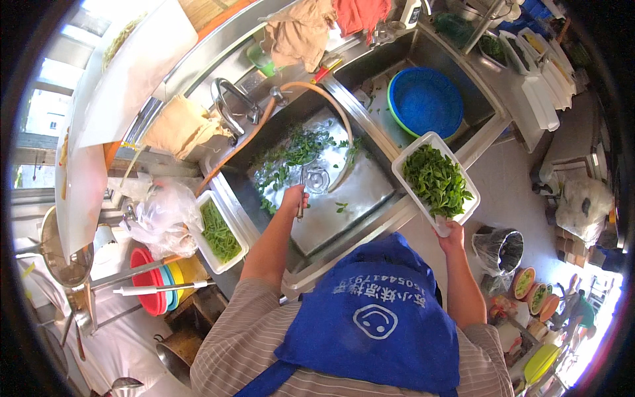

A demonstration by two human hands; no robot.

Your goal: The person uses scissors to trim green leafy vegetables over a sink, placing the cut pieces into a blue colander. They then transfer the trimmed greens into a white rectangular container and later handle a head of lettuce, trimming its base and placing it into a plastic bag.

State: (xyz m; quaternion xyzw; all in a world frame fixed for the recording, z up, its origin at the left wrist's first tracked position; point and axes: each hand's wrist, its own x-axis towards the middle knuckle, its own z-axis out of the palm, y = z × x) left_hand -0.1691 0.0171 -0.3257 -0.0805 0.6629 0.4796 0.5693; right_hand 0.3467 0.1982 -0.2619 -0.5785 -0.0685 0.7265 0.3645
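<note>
My left hand (pixel 293 199) grips the metal handle (pixel 300 212) of a utensil over the left basin of a stainless steel sink (pixel 342 226). The utensil's far end is hard to make out among the wet green leaves (pixel 310 144) scattered in the basin. Out to the right, my right hand (pixel 452 240) holds the near edge of a white plastic tray (pixel 472 205). Leafy greens (pixel 435 176) are heaped in that tray, which hangs over the sink's front rim. An orange hose (pixel 342 106) curves down into the left basin, near the drain (pixel 316 179).
A blue basin (pixel 425 101) sits in the right sink bowl. Left of the sink stands a white tray (pixel 241 250) of cut green vegetables. A chrome faucet (pixel 225 106) rises behind the sink. A lined bin (pixel 497 249) is on the floor at right.
</note>
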